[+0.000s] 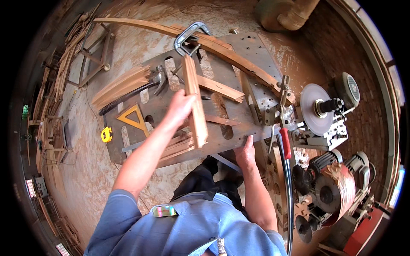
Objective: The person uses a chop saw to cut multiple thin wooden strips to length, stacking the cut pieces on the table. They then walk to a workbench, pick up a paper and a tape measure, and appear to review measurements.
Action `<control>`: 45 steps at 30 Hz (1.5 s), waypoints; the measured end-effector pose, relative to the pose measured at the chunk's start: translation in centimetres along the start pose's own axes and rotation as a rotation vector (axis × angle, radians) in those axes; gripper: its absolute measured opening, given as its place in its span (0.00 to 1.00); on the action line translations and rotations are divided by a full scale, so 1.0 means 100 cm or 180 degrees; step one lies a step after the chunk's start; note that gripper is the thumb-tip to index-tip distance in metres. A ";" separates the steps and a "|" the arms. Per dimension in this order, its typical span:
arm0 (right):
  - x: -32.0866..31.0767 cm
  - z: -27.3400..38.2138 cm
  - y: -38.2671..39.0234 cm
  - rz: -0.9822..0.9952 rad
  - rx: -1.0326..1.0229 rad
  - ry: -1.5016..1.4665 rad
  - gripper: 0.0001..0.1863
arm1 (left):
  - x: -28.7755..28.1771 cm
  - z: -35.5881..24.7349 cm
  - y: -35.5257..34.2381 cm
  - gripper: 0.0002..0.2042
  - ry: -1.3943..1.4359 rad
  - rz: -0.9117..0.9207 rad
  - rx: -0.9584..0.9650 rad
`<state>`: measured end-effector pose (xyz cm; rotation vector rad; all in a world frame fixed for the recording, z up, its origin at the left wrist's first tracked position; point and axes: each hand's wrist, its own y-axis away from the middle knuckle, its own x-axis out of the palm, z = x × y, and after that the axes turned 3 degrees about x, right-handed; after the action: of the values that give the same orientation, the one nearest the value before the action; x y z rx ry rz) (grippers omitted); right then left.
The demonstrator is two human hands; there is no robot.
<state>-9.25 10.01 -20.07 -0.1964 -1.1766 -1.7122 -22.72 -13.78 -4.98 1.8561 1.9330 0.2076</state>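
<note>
The left hand (181,106), near the middle of the frame, has its fingers wrapped around a wooden slat (194,100). The slat is held nearly upright in the picture, tilted slightly, running from just under the clamp (190,38) at upper centre down to the near edge of the table (252,47). Its lower end lies over a stack of slats (177,147) at the table's lower edge.

The right hand (245,151), lower centre, rests on the near edge of the table with fingers spread fairly flat against the metal and holding nothing, though the fingertips are small here and their exact curl is hard to read.

On the table left of the held slat lie a hammer (158,81), a yellow triangle square (134,119) and, just off the table's left edge, a yellow tape measure (106,135). A long curved strip (239,64) crosses the table's far side under the clamp. Right of the table stands a disc (314,109) on a motor, with a red-handled lever (285,143) between it and the right hand. More wood is stacked at upper left.
</note>
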 end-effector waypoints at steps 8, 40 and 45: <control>-0.062 0.007 0.057 -0.0008 0.0014 0.0129 0.34 | 0.113 0.037 0.066 0.20 -0.1872 0.0102 0.1451; -0.225 0.051 0.161 -0.0586 -0.0028 0.1813 0.36 | 0.391 -0.050 0.034 0.15 -0.3322 0.1381 0.4421; -0.214 0.048 0.165 -0.0453 0.0134 0.1571 0.38 | 0.403 -0.029 0.029 0.17 -0.2964 0.1412 0.4525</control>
<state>12.35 27.05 -20.50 0.3283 -0.8703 -1.7244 -21.01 26.39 -9.88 2.3205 0.8564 -1.9505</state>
